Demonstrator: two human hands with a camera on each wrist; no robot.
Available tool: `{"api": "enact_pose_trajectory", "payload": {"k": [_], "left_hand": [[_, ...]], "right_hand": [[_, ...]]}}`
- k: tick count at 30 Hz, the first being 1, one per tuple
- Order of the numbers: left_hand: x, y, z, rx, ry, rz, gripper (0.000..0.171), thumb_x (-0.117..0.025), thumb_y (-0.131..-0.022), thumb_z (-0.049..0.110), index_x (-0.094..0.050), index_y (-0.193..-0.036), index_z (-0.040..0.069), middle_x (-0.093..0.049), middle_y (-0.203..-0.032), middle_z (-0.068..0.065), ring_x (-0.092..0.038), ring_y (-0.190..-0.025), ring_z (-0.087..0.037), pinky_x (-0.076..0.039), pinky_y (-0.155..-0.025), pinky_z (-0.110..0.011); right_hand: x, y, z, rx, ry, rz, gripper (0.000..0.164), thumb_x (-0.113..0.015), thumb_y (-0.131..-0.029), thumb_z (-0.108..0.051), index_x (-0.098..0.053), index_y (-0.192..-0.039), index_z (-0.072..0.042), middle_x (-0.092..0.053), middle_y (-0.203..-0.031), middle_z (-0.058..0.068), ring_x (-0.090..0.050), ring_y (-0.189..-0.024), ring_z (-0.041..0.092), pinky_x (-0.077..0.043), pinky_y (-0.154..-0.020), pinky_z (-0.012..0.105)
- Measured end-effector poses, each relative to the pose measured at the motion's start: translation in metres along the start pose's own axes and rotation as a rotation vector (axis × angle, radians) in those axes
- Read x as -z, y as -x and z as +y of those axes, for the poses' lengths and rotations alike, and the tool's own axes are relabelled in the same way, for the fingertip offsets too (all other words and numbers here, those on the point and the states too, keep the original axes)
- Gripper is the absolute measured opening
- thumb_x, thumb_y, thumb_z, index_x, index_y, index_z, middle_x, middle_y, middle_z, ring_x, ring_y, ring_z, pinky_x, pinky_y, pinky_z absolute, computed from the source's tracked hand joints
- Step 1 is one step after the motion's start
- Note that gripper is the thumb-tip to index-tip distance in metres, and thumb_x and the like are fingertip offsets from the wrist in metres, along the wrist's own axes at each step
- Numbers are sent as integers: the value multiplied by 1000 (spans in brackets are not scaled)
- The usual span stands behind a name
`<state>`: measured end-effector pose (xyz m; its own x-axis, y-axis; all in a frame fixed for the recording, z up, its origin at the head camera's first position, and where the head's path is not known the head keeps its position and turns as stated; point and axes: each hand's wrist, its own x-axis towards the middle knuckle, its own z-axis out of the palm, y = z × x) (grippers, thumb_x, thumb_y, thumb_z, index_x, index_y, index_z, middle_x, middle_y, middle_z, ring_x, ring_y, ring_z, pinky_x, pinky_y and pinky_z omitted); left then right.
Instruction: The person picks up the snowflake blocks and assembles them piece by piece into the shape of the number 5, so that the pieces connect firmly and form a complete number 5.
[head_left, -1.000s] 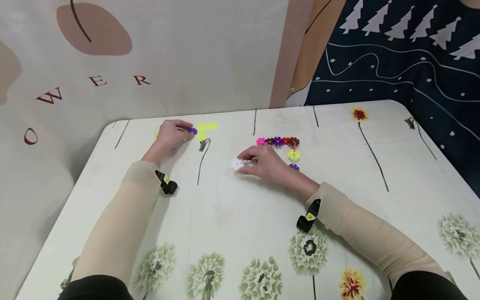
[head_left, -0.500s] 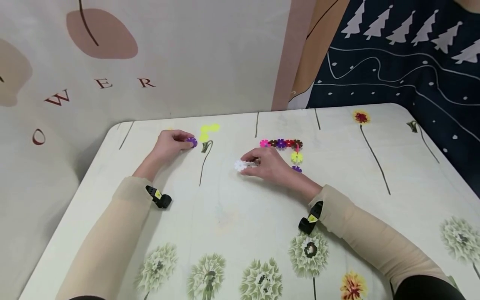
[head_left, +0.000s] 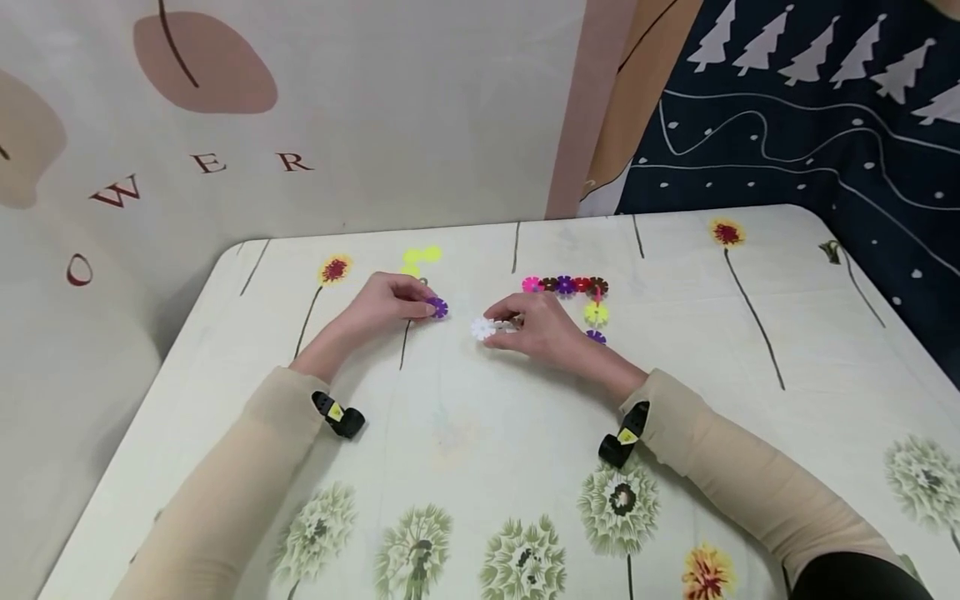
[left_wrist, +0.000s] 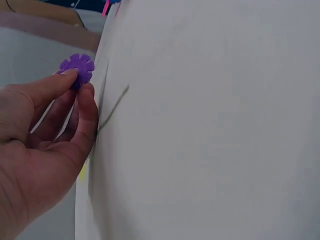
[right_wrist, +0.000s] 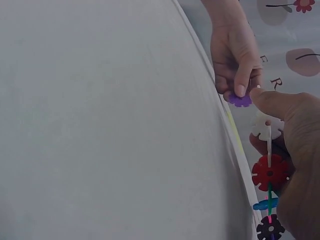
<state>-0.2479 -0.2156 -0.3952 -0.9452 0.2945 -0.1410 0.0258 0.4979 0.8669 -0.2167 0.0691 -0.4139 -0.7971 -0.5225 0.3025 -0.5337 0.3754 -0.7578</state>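
My left hand [head_left: 378,312] pinches a purple notched snowflake disc [head_left: 439,308] between thumb and fingers. The left wrist view shows this purple disc [left_wrist: 79,65] standing out past the thumb tip. My right hand [head_left: 543,329] grips a white snowflake disc [head_left: 482,328] at the end of a linked chain. Behind the right hand the chain [head_left: 565,285] bends round through pink, brown, purple, red and yellow discs. Part of it is hidden by that hand. In the right wrist view a red disc [right_wrist: 270,173] and a blue disc [right_wrist: 264,204] follow the white one [right_wrist: 265,125].
Several bright yellow discs [head_left: 422,253] lie near the far edge of the table, beyond the left hand. The tablecloth [head_left: 465,467] is white with printed flowers. Hanging cloths [head_left: 420,117] rise behind the table.
My left hand has brought the purple disc away from the yellow discs, rightward and nearer to the white disc. The right hand keeps its grip in almost the same place.
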Motion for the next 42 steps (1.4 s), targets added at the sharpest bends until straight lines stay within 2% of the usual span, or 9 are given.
{"api": "enact_pose_trajectory", "payload": {"k": [5,13,17,26,34,38,42], "left_hand": [[-13,2,9,-24,48,-55,19,-76,-93,5,-74,-110,-3,-73,-101,-12,-66,-84,-21,-59,-78,-28],[-29,5,23,-77,108,-124,16,-74,-93,-1,-74,-109,-4,-74,-102,-15,-69,-88,-25,-61,-80,-33],[-34,6,27,-79,129,-140,16,-74,-92,-2,-75,-108,-3,-74,-102,-14,-69,-88,-25,-61,-81,-34],[-34,4,25,-106,142,-175,13,-72,-93,-5,-75,-106,-6,-75,-100,-15,-71,-88,-23,-60,-84,-35],[-30,2,27,-151,134,-225,9,-71,-92,-7,-76,-100,-9,-75,-96,-16,-72,-85,-31,-60,-83,-39],[-30,2,30,-175,85,-237,7,-72,-91,-7,-77,-96,-7,-76,-94,-15,-71,-84,-31,-59,-79,-35],[-33,2,28,-180,67,-236,7,-74,-90,-7,-78,-95,-6,-76,-93,-14,-70,-84,-28,-56,-75,-31]], "right_hand": [[1,-1,1,6,1,-5,34,-90,-80,-12,-77,-109,-1,-77,-103,7,-70,-93,18,-57,-82,31],[3,0,3,-12,-1,-3,35,-91,-79,-11,-77,-110,-1,-77,-103,7,-70,-93,18,-57,-83,34],[3,0,3,-20,5,-18,35,-90,-80,-12,-77,-110,-1,-77,-102,7,-70,-91,18,-57,-82,33],[4,1,2,-28,1,-48,34,-90,-80,-13,-79,-111,-3,-78,-100,5,-70,-88,15,-57,-78,31],[8,1,2,14,-3,-61,32,-90,-79,-11,-80,-109,-5,-78,-99,2,-67,-85,13,-55,-73,30],[10,0,2,41,0,-82,30,-90,-79,-12,-80,-107,-5,-78,-98,2,-67,-83,12,-54,-69,27],[11,-1,2,30,6,-102,31,-91,-79,-13,-81,-107,-5,-77,-98,1,-65,-81,12,-52,-67,26]]}}
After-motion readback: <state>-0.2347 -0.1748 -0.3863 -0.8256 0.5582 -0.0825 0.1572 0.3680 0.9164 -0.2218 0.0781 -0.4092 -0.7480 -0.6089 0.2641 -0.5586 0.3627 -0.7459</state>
